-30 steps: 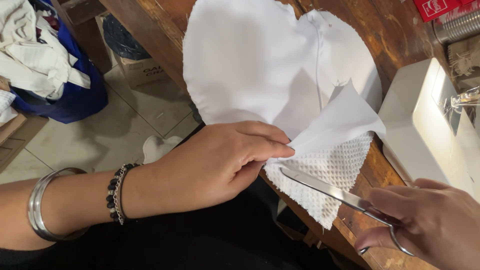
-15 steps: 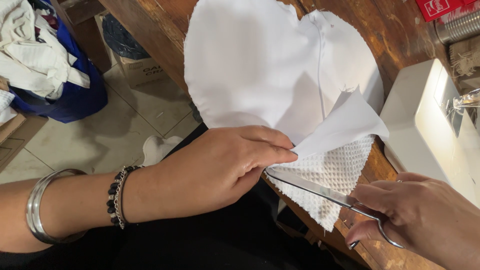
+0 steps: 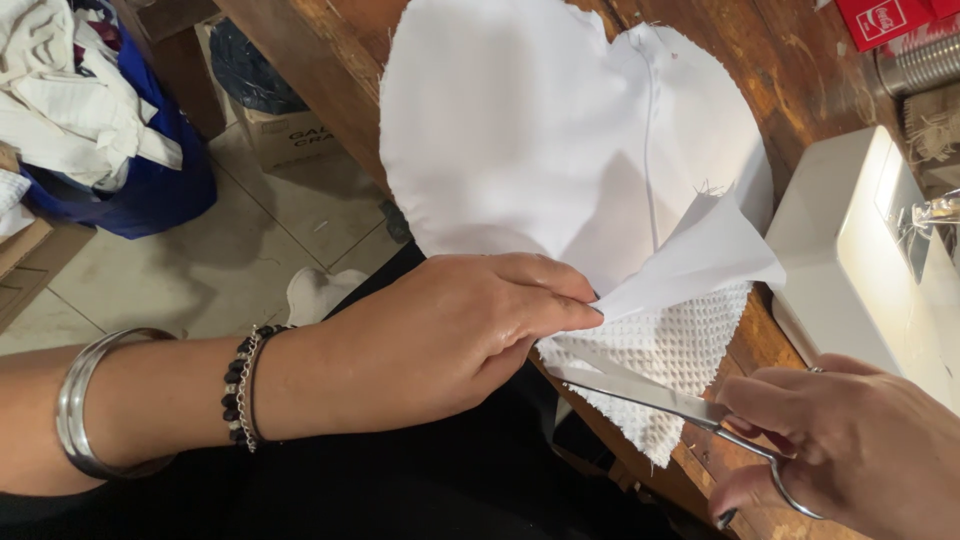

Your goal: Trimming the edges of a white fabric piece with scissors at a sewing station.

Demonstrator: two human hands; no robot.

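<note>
White heart fabric [image 3: 520, 130], waffle-textured white cloth [image 3: 665, 365], silver scissors [image 3: 660, 400].

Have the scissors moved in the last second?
Yes. The scissors in the right hand have slid leftward, away from the white sewing machine, their tips now nearer the left hand at the textured fabric.

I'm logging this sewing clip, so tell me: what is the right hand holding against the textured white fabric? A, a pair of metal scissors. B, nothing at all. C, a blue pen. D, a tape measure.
A: the right hand has its fingers through the handles of metal scissors, whose blades lie on the waffle-textured fabric, while the left hand pinches the smooth white layer up.
</note>
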